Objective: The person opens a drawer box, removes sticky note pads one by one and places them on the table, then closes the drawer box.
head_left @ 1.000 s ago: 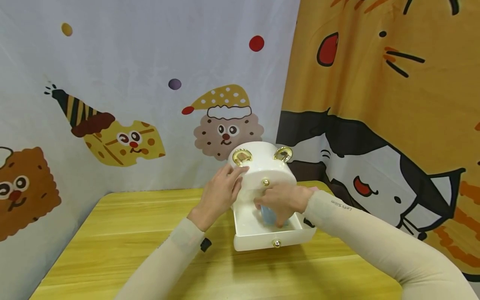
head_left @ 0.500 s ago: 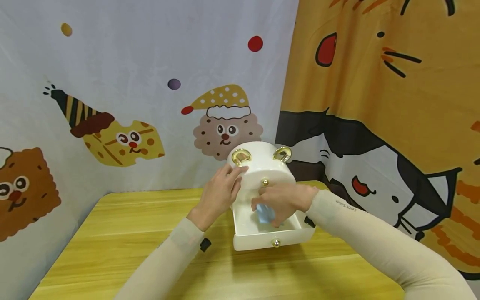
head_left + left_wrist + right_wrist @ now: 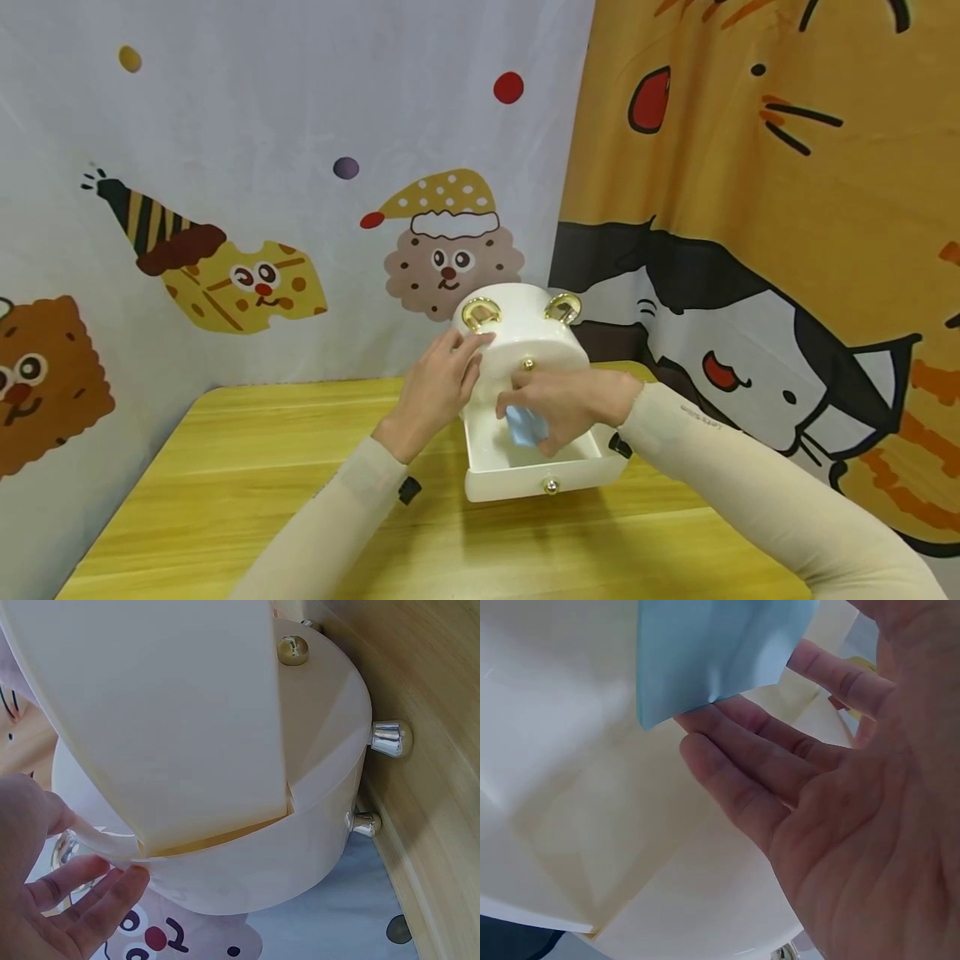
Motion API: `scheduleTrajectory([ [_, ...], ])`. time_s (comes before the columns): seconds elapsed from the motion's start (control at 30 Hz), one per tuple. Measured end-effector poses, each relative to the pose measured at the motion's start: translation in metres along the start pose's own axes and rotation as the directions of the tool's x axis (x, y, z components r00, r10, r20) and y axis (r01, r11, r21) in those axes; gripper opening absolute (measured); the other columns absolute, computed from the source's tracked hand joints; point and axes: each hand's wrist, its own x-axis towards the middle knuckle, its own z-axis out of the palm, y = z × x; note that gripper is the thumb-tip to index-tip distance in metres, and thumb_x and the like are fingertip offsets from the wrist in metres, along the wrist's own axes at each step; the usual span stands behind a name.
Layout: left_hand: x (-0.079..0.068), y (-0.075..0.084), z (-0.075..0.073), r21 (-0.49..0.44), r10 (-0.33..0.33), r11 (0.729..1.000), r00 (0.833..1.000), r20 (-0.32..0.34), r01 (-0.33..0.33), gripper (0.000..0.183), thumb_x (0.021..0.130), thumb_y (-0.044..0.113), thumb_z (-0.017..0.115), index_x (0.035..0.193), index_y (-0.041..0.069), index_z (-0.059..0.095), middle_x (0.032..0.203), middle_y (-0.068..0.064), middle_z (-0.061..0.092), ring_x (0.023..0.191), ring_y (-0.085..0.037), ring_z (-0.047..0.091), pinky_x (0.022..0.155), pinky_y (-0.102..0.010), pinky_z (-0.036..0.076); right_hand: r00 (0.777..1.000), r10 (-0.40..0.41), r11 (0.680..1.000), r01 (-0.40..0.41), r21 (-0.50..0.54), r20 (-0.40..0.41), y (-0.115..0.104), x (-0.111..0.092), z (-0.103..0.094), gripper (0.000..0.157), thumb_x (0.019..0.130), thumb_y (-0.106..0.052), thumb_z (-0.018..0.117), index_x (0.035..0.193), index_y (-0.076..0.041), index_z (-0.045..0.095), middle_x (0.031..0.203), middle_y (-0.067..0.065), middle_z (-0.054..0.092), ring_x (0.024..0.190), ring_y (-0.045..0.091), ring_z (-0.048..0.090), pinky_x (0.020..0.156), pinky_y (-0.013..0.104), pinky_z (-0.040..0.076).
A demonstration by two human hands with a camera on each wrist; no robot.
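A white tabletop drawer box (image 3: 517, 300) with gold ears stands on the table, its lower drawer (image 3: 510, 485) pulled out. Over that drawer my right hand (image 3: 566, 404) holds a light blue pad (image 3: 527, 426), which looks like sticky notes, between thumb and fingers. In the right wrist view, the blue pad (image 3: 720, 656) hangs at the fingertips above the drawer's white floor (image 3: 607, 817). My left hand (image 3: 438, 385) rests on the box's left upper edge. In the left wrist view, the fingertips of the left hand (image 3: 67, 889) touch the curved body.
A yellow wood-grain table (image 3: 300, 500) lies under the box. Behind it hangs a pale curtain (image 3: 262, 125) printed with cartoon snacks, and an orange curtain (image 3: 705, 183) with cats is on the right. Gold knobs (image 3: 551, 486) stick out at the drawer fronts.
My right hand has shifted slightly left over the drawer, and the blue pad has moved left and up with it. The left hand keeps its place on the box.
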Motion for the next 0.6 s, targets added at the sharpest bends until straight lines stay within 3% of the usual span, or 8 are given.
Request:
scheduleTrajectory([
  [0.4, 0.000, -0.001, 0.001, -0.012, 0.005, 1.000, 1.000, -0.008, -0.005, 0.040, 0.117, 0.014, 0.070, 0.155, 0.024, 0.072, 0.109, -0.007, 0.066, 0.089, -0.024, 0.063, 0.065, -0.035, 0.059, 0.996, -0.049, 0.997, 0.053, 0.053, -0.074, -0.003, -0.004, -0.007, 0.071, 0.086, -0.021, 0.096, 0.151, -0.022, 0.068, 0.130, 0.007, 0.067, 0.106, 0.016, 0.068, 0.093, 0.029, 0.063],
  [0.6, 0.001, -0.001, 0.000, -0.012, -0.008, 1.000, 1.000, 0.006, 0.008, 0.039, 0.118, 0.017, 0.069, 0.156, 0.025, 0.071, 0.110, -0.007, 0.066, 0.090, -0.024, 0.063, 0.065, -0.035, 0.060, 0.995, -0.037, 0.997, 0.042, 0.057, -0.093, -0.003, -0.009, -0.012, 0.071, 0.088, -0.022, 0.095, 0.154, -0.022, 0.068, 0.136, 0.008, 0.066, 0.112, 0.018, 0.067, 0.098, 0.033, 0.062],
])
